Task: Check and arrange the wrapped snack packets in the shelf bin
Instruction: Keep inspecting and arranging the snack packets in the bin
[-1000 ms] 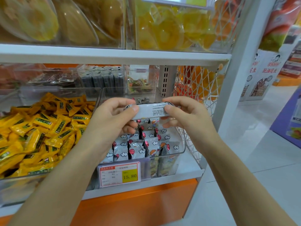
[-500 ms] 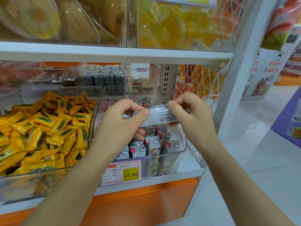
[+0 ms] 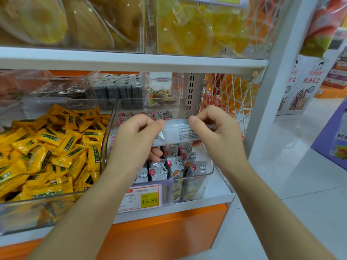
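Clear bin (image 3: 110, 128): L hand (image 3: 135, 139), R hand (image 3: 216, 132) pinch pkt (image 3: 176, 132).

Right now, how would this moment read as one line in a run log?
left hand: pinches left end of silver snack packet | right hand: pinches right end | position: over clear shelf bin | phase: checking

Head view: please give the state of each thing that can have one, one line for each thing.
left hand, pinches the left end of the silver packet
right hand, pinches its right end
silver packet, sealed, held above the bin, printed side to the camera
clear bin, open on top, partly filled
packets in the bin, standing in rows
yellow packets, heaped loose in the neighbouring bin
price tag, on the bin front, reads 15.80
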{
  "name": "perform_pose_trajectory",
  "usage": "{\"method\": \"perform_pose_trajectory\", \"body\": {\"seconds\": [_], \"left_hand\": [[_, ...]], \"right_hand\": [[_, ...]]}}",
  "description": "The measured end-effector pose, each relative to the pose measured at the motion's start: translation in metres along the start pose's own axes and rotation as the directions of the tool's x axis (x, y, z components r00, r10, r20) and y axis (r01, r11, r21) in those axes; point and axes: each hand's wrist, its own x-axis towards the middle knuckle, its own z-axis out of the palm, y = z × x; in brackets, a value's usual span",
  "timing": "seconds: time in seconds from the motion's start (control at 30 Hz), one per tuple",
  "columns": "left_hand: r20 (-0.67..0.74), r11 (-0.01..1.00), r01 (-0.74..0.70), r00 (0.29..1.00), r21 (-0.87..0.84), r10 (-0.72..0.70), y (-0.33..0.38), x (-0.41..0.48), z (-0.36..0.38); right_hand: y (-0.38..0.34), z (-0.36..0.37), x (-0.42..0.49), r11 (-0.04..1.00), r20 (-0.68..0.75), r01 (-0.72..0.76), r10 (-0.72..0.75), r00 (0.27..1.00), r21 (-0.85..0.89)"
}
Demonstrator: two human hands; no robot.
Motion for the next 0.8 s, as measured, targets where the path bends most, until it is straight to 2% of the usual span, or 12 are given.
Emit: {"method": "perform_pose_trajectory", "body": {"seconds": [0.07,0.17,0.23,0.33,0.4,0.47,0.53,0.6,0.67,0.73,0.8], "left_hand": [[-0.006,1.0,0.016,1.0,-0.011,-0.016,-0.001,0.001,0.0],[-0.019,0.993,0.057,0.998,-0.102,-0.059,-0.003,0.005,0.001],[-0.011,0.984,0.079,0.997,-0.163,-0.082,-0.004,0.007,0.002],[0.054,0.975,0.089,0.995,-0.203,-0.079,-0.005,0.01,0.006],[0.075,0.977,0.076,0.995,-0.2,-0.062,-0.005,0.013,0.011],[0.046,0.999,-0.027,0.999,0.029,0.025,-0.009,0.017,0.016],[0.07,0.912,-0.177,0.984,0.37,0.162,-0.014,0.021,0.018],[0.11,0.793,-0.219,0.976,0.568,0.19,-0.021,0.023,0.017],[0.146,0.683,-0.222,0.975,0.696,0.167,-0.027,0.024,0.013],[0.206,0.571,-0.265,0.964,0.777,0.167,-0.031,0.025,0.01],[0.265,0.502,-0.309,0.951,0.808,0.158,-0.033,0.026,0.007]], "right_hand": [[0.001,-0.001,0.0,0.998,0.033,-0.039,0.038,0.999,0.046],[0.002,-0.011,0.004,0.972,0.199,-0.148,0.111,0.974,0.182],[0.004,-0.019,0.007,0.953,0.28,-0.178,0.106,0.954,0.246],[0.004,-0.025,0.013,0.948,0.253,-0.134,0.06,0.966,0.287],[0.005,-0.027,0.017,0.953,0.148,-0.115,0.076,0.986,0.28],[0.009,-0.03,0.022,0.979,0.02,-0.096,0.094,0.995,0.18],[0.013,-0.032,0.028,0.998,-0.03,-0.052,0.051,0.998,-0.035],[0.016,-0.03,0.033,0.968,0.028,0.021,-0.015,1.0,-0.249],[0.018,-0.024,0.039,0.908,0.135,0.102,-0.051,0.99,-0.406],[0.019,-0.016,0.045,0.84,0.233,0.17,-0.054,0.971,-0.515],[0.021,-0.007,0.048,0.774,0.308,0.204,-0.013,0.951,-0.599]]}}
